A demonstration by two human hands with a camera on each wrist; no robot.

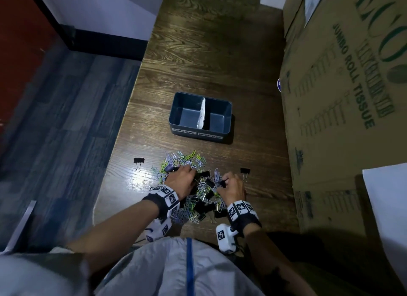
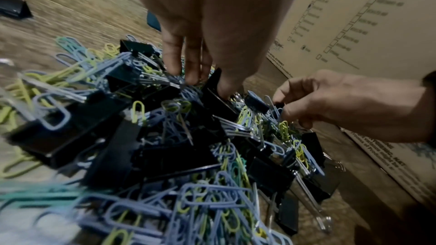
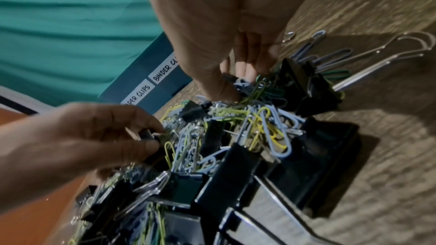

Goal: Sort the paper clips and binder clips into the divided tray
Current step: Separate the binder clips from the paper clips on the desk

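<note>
A wooden table (image 1: pixel 209 60) runs away from the person, with a large cardboard box (image 1: pixel 343 101) printed "JUMBO ROLL TISSUE" along its right side. Near the middle of the table sits the divided tray (image 1: pixel 176 112), dark blue-grey, split by a white divider (image 1: pixel 201 114) into two compartments; its near wall carries two labels, "PAPER CLIPS" on the left and "BINDER CLIPS" on the right. Both compartments look bare from the head view.

Just nearer than the tray lies the pile (image 1: pixel 191 163) of mixed clips: lilac, yellow-green and teal paper clips (image 2: pixel 212 200) tangled with black binder clips (image 2: pixel 165 157). Both hands are down in it. The left hand (image 1: pixel 181 181) reaches in from the left, fingers (image 2: pixel 172 59) pointing down into the heap, and the thumb touches a black binder clip; in the right wrist view its fingertips seem to pinch a small black clip, though blur makes that uncertain. The right hand (image 1: pixel 231 189) is at the pile's right edge, its fingers curled round something small and dark, probably a binder clip.

Two black binder clips lie apart from the heap: a left stray clip (image 1: pixel 138 162) near the table's left edge, and a right stray clip (image 1: pixel 245 172) just beyond the right hand.
</note>
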